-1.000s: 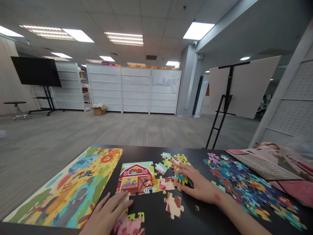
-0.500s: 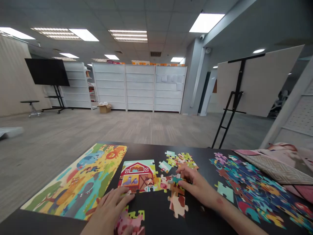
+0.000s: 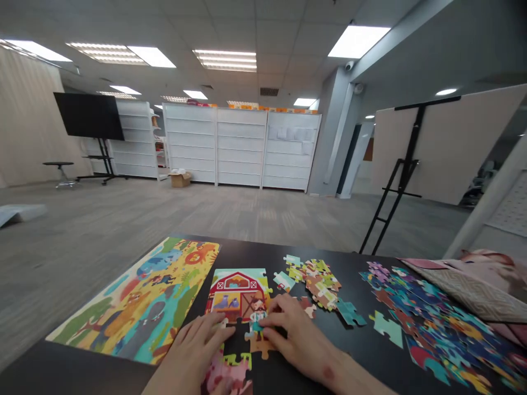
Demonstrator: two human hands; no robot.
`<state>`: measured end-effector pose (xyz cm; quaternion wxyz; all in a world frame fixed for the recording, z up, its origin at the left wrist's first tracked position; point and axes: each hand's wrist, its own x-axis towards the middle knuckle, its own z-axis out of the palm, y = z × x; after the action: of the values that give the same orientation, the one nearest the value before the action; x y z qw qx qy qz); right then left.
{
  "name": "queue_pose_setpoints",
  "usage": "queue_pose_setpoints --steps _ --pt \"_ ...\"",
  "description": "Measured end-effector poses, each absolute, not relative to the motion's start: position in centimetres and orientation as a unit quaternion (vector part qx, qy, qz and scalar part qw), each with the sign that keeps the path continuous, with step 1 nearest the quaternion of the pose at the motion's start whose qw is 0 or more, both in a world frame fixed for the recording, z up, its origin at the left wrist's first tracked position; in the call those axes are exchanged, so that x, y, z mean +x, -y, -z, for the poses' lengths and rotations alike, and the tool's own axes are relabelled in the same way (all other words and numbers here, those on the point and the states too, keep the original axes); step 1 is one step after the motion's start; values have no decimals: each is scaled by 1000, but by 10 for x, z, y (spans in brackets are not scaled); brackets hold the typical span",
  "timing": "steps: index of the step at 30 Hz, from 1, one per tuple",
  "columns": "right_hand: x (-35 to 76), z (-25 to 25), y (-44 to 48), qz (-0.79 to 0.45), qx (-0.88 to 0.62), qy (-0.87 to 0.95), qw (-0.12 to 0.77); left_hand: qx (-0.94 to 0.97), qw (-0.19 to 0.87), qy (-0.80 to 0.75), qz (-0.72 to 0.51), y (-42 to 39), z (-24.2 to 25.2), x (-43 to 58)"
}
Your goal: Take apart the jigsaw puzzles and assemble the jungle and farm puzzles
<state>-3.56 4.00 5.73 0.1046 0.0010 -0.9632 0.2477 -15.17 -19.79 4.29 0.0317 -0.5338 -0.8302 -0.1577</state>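
Note:
My right hand (image 3: 294, 337) pinches a small teal jigsaw piece (image 3: 256, 327) against the lower edge of the partly built barn puzzle (image 3: 236, 296). An orange-tan piece (image 3: 260, 345) lies just below those fingertips. My left hand (image 3: 193, 343) rests flat and open on the barn section's lower left edge. Below it lie joined pink pig pieces (image 3: 225, 373), partly hidden by that hand. A loose heap of multicoloured pieces (image 3: 320, 283) sits beyond my right hand, with a single pale-teal piece (image 3: 284, 281) beside it.
A printed animal picture board (image 3: 140, 299) lies left on the black table (image 3: 251, 251). A large spread of loose pieces (image 3: 428, 323) and a patterned cloth (image 3: 473, 285) lie to the right. Beyond the table's far edge are a carpeted floor and an easel (image 3: 399, 175).
My right hand has moved left from the loose pieces onto the barn's lower edge, and it covers the cow piece. The view has turned slightly left.

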Motion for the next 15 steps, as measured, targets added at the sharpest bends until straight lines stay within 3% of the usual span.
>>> queue_pose_setpoints --steps 11,15 --pt "-21 -67 -51 -244 87 963 70 -595 205 764 140 206 12 -181" --pt "-22 -66 -50 -228 102 966 72 -608 221 752 130 209 36 -196"
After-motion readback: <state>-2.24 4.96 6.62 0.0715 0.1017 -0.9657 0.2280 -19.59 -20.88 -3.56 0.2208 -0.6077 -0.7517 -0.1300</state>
